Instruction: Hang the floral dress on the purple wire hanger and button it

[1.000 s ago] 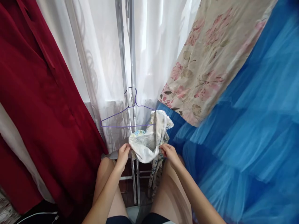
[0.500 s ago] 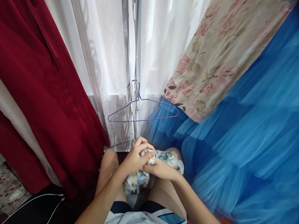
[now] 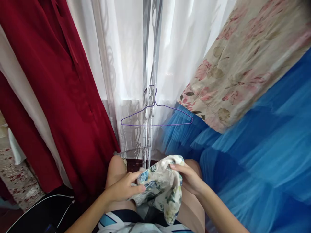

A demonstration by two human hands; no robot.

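A white cloth with a blue, green and yellow floral print point(image 3: 159, 184) hangs between my hands above my lap. Its kind of garment cannot be made out. On its left edge, my left hand point(image 3: 125, 187) pinches it between thumb and fingers. My right hand point(image 3: 189, 178) grips the upper right part, thumb on top, with the other fingers hidden behind the fabric. The lower right end droops over my thigh. Beyond the hands, a bare purple wire hanger point(image 3: 156, 125) hangs by its hook from a metal stand point(image 3: 147, 142).
Red curtain-like fabric point(image 3: 80, 129) hangs on the left, white curtains point(image 3: 126, 58) behind the stand. To the right are a beige floral cloth point(image 3: 218, 81) and blue ruffled tulle point(image 3: 243, 161). A white cable point(image 3: 62, 215) lies over a black surface at lower left.
The cloth was bunched up between my hands, which were close together. Now the hands are apart and the cloth is spread out between them. The view has shifted slightly left.
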